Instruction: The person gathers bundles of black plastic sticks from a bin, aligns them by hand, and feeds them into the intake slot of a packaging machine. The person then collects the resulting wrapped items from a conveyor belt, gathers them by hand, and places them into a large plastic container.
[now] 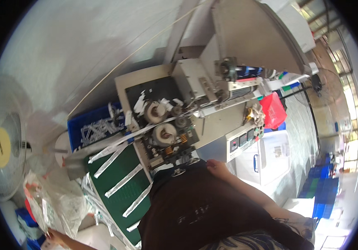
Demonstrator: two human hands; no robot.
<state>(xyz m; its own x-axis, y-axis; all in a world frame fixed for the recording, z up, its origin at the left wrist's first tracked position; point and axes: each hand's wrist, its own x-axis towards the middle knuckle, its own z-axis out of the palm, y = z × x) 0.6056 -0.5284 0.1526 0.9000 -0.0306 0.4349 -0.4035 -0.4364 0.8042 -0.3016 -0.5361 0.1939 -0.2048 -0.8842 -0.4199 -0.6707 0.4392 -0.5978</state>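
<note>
My left hand (55, 236) is at the lower left, its fingertips at the lower edge of a clear plastic bag (63, 200). Whether they grip the bag is hard to make out. My right hand (216, 167) is beside the dark cloth over my front, near the machine's control panel (244, 137); its fingers are partly hidden. Before me stands a packaging machine (185, 84) with two round rollers (164, 134). Several narrow white wrapped strips (123, 180) lie spaced out on a green conveyor belt (119, 170).
A blue crate (76, 125) holding thin white pieces stands behind the belt. On the far left is a fan (2, 150). To the right are a red bag (273, 111), a lidded clear plastic bin (275, 156) and stacked blue crates (322, 190). Loose strips (99, 203) lie alongside the belt.
</note>
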